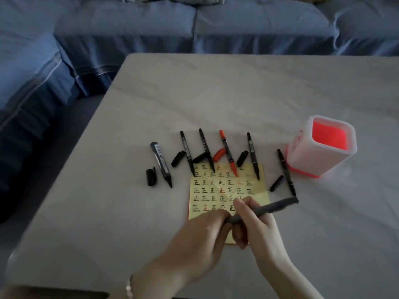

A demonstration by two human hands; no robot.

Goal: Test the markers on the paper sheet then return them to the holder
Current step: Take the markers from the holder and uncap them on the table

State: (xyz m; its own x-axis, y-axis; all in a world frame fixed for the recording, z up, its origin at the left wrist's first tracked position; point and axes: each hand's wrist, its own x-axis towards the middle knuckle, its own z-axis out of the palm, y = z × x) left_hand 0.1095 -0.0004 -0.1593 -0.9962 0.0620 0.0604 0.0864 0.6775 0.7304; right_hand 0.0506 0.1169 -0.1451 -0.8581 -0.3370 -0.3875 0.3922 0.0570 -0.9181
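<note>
**Both hands on one dark marker over the yellow sheet**

Right now the right hand (257,225) is gripping a dark marker (262,210) around its barrel, fingers curled closed on it, while the left hand (200,238) is pinching the marker's lower-left end between thumb and fingertips. The marker is lying at a slant, its far end pointing up and to the right, past the sheet's edge. Whether the left fingers are holding a cap or the barrel itself is hard to tell. A pale bracelet (129,288) is showing on the left wrist.

Under the hands the yellow paper sheet (228,190) is lying flat on the grey table (216,93), carrying rows of small written characters, most dark and a few red; the hands are covering its near part.

Beyond the sheet, uncapped markers are lying in a loose row: a thick black marker (161,164) off to the left, two thin black ones, a red marker (227,153) with its tip on the sheet, and another black one whose tip is also reaching the paper. Loose caps are lying between them, including a red cap (219,154). One more black marker (286,171) is lying right of the sheet, near the holder.

The pink holder (319,145) is standing upright on the table, right of everything. A blue sofa (151,29) is running along behind the table
</note>
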